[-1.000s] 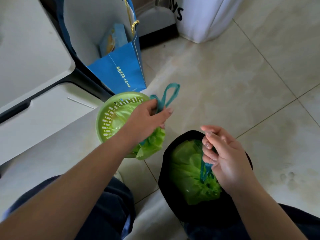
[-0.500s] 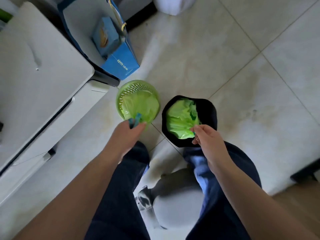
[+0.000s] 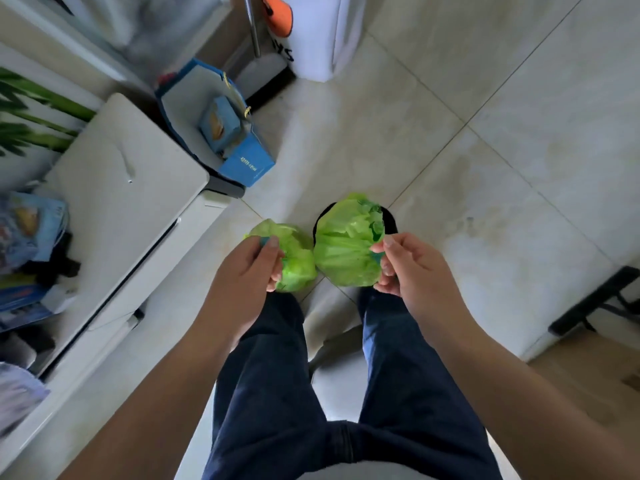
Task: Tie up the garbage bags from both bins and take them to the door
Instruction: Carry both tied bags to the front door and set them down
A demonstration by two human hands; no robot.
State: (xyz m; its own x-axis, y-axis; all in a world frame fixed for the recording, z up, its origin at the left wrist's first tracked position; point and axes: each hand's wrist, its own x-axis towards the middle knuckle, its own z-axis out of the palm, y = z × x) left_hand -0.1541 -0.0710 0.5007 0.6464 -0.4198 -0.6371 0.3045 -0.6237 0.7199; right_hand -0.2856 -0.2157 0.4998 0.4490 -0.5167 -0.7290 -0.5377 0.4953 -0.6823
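Observation:
Two light green garbage bags hang side by side in front of my legs. My left hand [image 3: 247, 268] is closed on the teal drawstring of the smaller left bag [image 3: 294, 258]. The larger right bag [image 3: 346, 247] hangs from my right hand [image 3: 405, 268], which grips its teal drawstring at the bag's right side. Both bags are gathered shut at the top and touch each other. Behind the right bag a sliver of the black bin [image 3: 389, 220] shows on the floor. The green bin is hidden behind the left bag.
A white cabinet [image 3: 124, 202] runs along the left. A blue paper bag [image 3: 239, 150] with a box inside stands beside it. A white bag [image 3: 325, 36] sits at the top, and a black furniture leg [image 3: 595, 299] is at the right. Pale floor tiles [image 3: 485, 150] lie ahead.
I have stood up, so the view is higher. Both bags have been lifted out of their bins and now hang from my hands, close together.

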